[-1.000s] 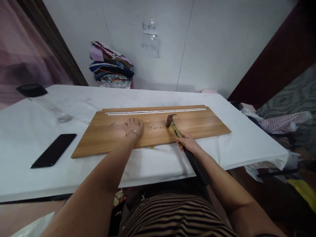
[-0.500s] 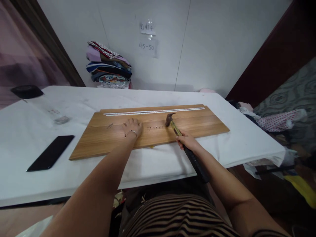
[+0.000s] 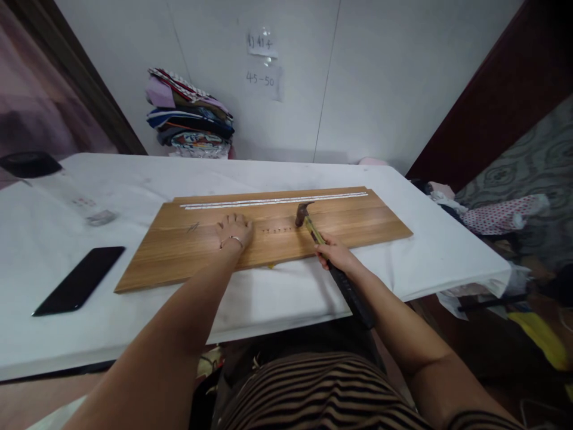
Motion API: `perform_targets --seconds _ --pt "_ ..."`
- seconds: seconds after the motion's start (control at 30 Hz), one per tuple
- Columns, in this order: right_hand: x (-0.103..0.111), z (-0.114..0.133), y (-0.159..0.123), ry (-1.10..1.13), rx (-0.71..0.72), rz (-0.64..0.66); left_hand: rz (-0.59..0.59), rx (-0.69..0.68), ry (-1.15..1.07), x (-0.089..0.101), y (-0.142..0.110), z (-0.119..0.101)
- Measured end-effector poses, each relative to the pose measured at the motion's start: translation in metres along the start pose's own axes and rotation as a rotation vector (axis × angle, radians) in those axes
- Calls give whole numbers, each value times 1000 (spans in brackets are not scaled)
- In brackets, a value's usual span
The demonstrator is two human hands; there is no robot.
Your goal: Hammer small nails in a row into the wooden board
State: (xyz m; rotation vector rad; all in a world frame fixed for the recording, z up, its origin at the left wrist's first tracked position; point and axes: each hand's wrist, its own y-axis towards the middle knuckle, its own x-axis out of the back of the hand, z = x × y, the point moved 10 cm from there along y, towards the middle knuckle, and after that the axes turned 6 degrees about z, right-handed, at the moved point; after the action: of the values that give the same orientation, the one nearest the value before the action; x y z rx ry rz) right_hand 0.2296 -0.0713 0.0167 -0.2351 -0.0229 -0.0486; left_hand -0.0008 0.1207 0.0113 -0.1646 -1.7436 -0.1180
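Observation:
A claw hammer (image 3: 314,232) with a black grip is held in my right hand (image 3: 335,253), the fingers wrapped round its shaft. Its head is at the right end of a row of several nails (image 3: 276,230) standing in a wooden board (image 3: 340,230). Whether the head touches a nail or the wood, I cannot tell. My left hand (image 3: 234,229) lies flat on the board with fingers spread, left of the nail row. A few loose nails (image 3: 192,227) lie farther left on the board. Two white strips (image 3: 268,202) run along its far side.
The board rests on a white-covered table (image 3: 430,251). A black phone-like slab (image 3: 80,280) lies at left, near a clear container with a dark lid (image 3: 30,164). Folded clothes (image 3: 190,113) are stacked by the wall, where paper notes (image 3: 262,77) hang.
The view has shifted slightly, so everything sits a little farther left. My left hand stays flat on the board, and the hammer head remains at the right end of the nail row.

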Motion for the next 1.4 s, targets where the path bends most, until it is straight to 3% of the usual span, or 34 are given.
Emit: perform_targets --seconds 0.5,1.4 --pt "-7 1 4 -27 10 45 -7 3 1 -2 2 2" --pt "2 3 -1 -44 10 -6 -9 -3 -23 1 1 0"
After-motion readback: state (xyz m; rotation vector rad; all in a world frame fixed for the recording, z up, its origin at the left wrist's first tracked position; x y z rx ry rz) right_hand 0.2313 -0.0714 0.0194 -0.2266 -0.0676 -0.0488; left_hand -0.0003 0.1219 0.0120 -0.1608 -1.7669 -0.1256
